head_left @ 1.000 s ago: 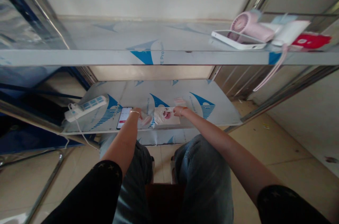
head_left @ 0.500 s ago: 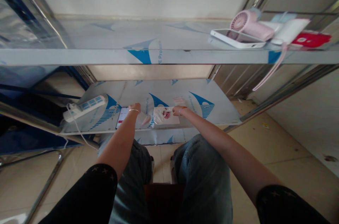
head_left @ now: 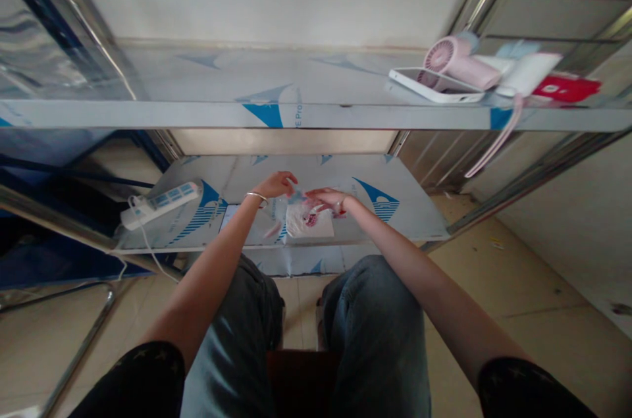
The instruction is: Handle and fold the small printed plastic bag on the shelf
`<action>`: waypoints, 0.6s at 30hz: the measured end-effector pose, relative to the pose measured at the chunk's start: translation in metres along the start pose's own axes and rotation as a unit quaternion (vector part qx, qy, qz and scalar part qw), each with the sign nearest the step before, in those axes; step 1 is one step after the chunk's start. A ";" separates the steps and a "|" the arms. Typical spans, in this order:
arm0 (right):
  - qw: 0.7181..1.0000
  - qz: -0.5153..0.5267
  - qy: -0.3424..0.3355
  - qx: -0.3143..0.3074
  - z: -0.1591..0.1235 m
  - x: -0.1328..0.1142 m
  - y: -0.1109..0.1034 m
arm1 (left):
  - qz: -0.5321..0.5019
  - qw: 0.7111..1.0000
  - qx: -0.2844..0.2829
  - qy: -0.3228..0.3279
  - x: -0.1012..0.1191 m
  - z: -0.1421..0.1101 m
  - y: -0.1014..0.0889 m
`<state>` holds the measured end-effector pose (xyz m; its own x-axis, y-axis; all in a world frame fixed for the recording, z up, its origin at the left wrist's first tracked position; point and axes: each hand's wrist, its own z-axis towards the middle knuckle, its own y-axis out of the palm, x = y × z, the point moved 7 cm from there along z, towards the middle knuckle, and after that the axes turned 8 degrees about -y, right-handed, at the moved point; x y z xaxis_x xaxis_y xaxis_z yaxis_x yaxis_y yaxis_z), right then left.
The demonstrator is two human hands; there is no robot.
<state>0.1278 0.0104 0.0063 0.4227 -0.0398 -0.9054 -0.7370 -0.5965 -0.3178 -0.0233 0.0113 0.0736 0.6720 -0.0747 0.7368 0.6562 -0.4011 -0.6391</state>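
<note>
My left hand [head_left: 279, 185] hovers over the lower shelf with its fingers loosely bent and apart. Facing it from the right, my right hand [head_left: 326, 197] has its fingers stretched out above a flat white packet [head_left: 320, 226] with a pink-red picture. A crinkled clear film seems to cover part of this packet. Something pale and see-through lies between the two hands, too blurred to name. Just left of the packet is a small clear bag [head_left: 270, 228] with a pinkish patch. A phone [head_left: 229, 214] is partly hidden by my left forearm.
A white power strip [head_left: 165, 202] with a cable lies at the lower shelf's left end. The upper shelf [head_left: 197, 114] crosses in front, carrying a pink handheld fan [head_left: 457, 62], a white-framed phone-like object [head_left: 434, 87] and a red packet [head_left: 567, 87]. A strap hangs down.
My left hand has moved right and away from me, leaving the phone's side, and its fingers have spread. My right hand has shifted slightly left, its fingers now stretched out. The view has tilted slightly.
</note>
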 end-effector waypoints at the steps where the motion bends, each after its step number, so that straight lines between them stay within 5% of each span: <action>1: 0.998 0.064 -0.009 -0.013 0.000 0.001 0.002 | -0.025 1.000 -0.001 0.001 0.000 -0.002 -0.002; 6: 0.981 0.191 -0.029 -0.032 -0.003 0.007 0.007 | -0.098 0.995 0.015 -0.020 -0.010 -0.012 -0.010; 12: 0.995 0.039 -0.087 -0.003 -0.004 -0.007 0.006 | 0.014 0.991 0.131 0.007 -0.003 -0.016 -0.011; 18: 0.989 -0.076 -0.122 0.027 -0.008 -0.016 0.003 | 0.064 0.995 -0.009 0.076 0.016 -0.009 0.023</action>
<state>0.1227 0.0029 0.0222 0.3952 0.2460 -0.8850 -0.7050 -0.5364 -0.4639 -0.0003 -0.0076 0.0726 0.6888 -0.2632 0.6755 0.5620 -0.3949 -0.7268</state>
